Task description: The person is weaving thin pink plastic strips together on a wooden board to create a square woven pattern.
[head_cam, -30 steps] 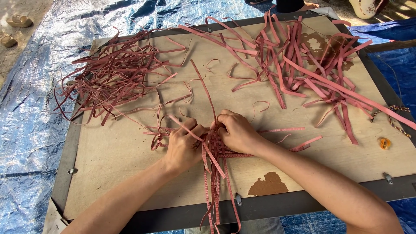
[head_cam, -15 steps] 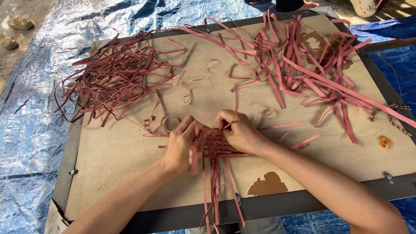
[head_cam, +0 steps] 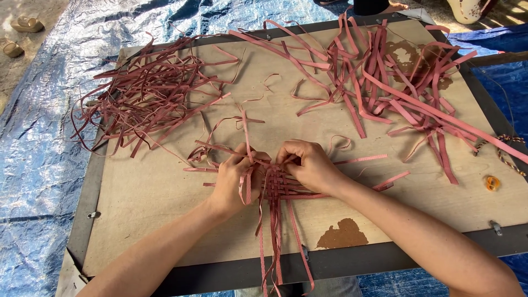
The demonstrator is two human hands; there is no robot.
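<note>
Between my two hands at the near middle of the plywood board (head_cam: 165,192), I note the woven strip patch (head_cam: 278,184) pinched by left hand (head_cam: 234,179) and right hand (head_cam: 311,165), equally near, its long strips trailing toward me.

Outdoor weaving spot (blue tarp (head_cam: 49,165), work board (head_cam: 165,187))

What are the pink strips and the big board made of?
The pink strips look like flat plastic or dyed plant ribbon: thin, bendy, faintly striped. I can't tell which. The board looks like matte brown hardboard or plywood, with a chipped darker patch near the front edge.
</note>
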